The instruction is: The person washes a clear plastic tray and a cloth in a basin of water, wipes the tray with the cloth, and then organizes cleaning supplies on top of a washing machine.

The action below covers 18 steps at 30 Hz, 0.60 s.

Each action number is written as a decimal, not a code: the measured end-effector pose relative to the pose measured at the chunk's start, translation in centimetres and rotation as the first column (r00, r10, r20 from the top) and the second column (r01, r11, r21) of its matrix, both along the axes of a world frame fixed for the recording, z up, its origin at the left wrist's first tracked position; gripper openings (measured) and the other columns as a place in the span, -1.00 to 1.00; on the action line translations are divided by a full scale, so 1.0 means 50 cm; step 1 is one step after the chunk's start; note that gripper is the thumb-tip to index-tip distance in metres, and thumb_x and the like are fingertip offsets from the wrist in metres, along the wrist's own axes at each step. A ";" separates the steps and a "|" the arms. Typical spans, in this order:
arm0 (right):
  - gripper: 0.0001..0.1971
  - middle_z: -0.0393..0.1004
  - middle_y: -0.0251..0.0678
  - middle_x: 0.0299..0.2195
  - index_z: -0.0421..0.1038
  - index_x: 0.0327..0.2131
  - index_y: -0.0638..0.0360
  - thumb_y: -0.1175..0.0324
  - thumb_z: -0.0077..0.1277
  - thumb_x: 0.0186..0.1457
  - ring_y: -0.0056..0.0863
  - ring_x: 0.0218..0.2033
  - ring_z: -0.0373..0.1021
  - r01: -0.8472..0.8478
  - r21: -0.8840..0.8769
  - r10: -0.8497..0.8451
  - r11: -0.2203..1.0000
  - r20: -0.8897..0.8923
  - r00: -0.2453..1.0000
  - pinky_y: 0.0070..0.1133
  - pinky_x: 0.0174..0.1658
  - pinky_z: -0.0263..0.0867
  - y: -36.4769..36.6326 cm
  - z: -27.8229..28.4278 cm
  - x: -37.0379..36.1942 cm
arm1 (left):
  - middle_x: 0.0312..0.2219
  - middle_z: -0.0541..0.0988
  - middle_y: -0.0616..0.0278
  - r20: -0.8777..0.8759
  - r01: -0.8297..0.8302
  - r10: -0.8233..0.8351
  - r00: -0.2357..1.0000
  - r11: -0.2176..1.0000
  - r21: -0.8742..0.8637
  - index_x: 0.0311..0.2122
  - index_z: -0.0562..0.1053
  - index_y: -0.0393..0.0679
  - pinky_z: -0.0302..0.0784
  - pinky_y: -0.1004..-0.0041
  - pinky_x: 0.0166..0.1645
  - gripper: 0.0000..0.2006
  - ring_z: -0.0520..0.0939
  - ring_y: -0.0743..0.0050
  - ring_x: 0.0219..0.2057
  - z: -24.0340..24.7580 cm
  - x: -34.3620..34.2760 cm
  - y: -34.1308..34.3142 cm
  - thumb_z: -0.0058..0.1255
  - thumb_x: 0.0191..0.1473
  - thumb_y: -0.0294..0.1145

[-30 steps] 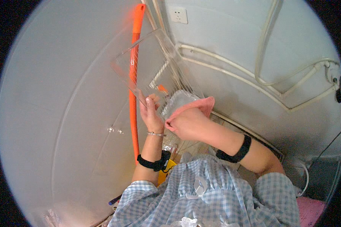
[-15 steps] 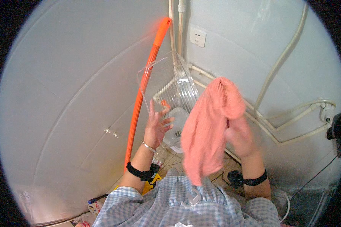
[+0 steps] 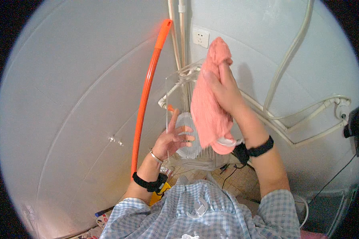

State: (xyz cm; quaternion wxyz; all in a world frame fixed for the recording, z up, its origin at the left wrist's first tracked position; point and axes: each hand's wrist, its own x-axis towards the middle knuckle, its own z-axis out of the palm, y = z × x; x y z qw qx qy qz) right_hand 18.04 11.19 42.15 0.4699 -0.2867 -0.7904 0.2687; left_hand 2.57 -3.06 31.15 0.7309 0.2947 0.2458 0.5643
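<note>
A clear, ribbed plastic container (image 3: 189, 119) is held up in front of me, tilted, with a paler oval area on its base. My left hand (image 3: 172, 141) supports it on the left side, fingers spread along the transparent plastic. A fluffy pink cloth (image 3: 207, 107) is bunched in my right hand (image 3: 228, 87), thumb on top and fingers around it. The cloth lies over the container's right side and covers part of it. A small whitish piece shows at the cloth's lower end.
A long orange pole (image 3: 146, 91) leans against the left wall. White pipes (image 3: 267, 121) and a hose (image 3: 291, 55) run along the right wall. A socket (image 3: 201, 37) sits above. A black object (image 3: 358, 131) stands at the right edge, and a cable (image 3: 331, 181) hangs below it.
My right hand has moved up and left with the pink cloth, which now hangs over the container's right side. The container has turned more upright and shifted right; my left hand moved slightly with it.
</note>
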 end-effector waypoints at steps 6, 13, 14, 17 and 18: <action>-0.49 0.21 -0.05 -0.12 0.09 -0.14 0.34 0.08 -0.14 -0.01 -0.24 -0.05 0.15 -0.026 -0.337 -0.018 0.941 -0.126 0.992 -0.47 0.00 0.03 0.073 -0.063 -0.024 | -0.14 0.30 -0.03 0.189 0.089 -0.079 0.979 0.995 -0.043 0.16 -0.35 0.29 0.39 0.19 -0.16 -0.10 0.44 0.04 -0.20 -0.056 0.000 -0.005 -0.21 -0.25 -0.60; -0.48 0.14 -0.29 0.00 0.02 0.05 0.17 0.17 -0.19 0.04 -0.50 -0.02 0.11 -0.424 -0.627 -0.025 0.654 -0.577 0.816 -0.62 0.02 0.00 0.055 -0.137 -0.040 | -0.05 0.27 0.03 -0.131 0.151 -0.180 0.975 0.967 -0.205 0.10 -0.01 -0.10 0.38 0.15 -0.10 -0.50 0.38 0.01 -0.08 -0.117 -0.006 0.001 -0.23 0.03 -0.48; -0.48 0.13 -0.28 0.00 0.01 0.07 0.13 0.17 -0.21 0.06 -0.50 -0.03 0.13 -0.445 -0.619 -0.048 0.647 -0.616 0.786 -0.61 0.02 0.02 0.052 -0.152 -0.044 | -0.07 0.29 0.05 -0.186 0.137 -0.187 0.964 0.958 -0.251 0.07 0.04 -0.14 0.40 0.18 -0.12 -0.54 0.40 0.03 -0.10 -0.142 -0.001 0.012 -0.21 0.03 -0.47; -0.49 0.09 -0.25 0.04 -0.03 0.09 0.17 0.17 -0.29 0.09 -0.47 0.04 0.05 -0.360 -0.615 -0.060 0.702 -0.554 0.830 -0.62 0.06 -0.06 0.029 -0.172 -0.047 | -0.14 0.37 0.07 -0.183 0.116 -0.188 0.965 0.932 -0.344 0.00 0.14 -0.16 0.45 0.24 -0.16 -0.61 0.44 0.06 -0.15 -0.154 0.028 0.012 -0.16 0.02 -0.46; -0.49 0.07 -0.23 0.06 -0.03 0.09 0.19 0.18 -0.31 0.10 -0.45 0.07 0.01 -0.308 -0.630 -0.080 0.713 -0.509 0.857 -0.62 0.08 -0.10 0.010 -0.173 -0.044 | -0.17 0.40 0.08 -0.154 0.115 -0.183 0.971 0.923 -0.367 -0.02 0.17 -0.14 0.46 0.26 -0.17 -0.63 0.46 0.07 -0.16 -0.150 0.040 0.010 -0.15 0.01 -0.47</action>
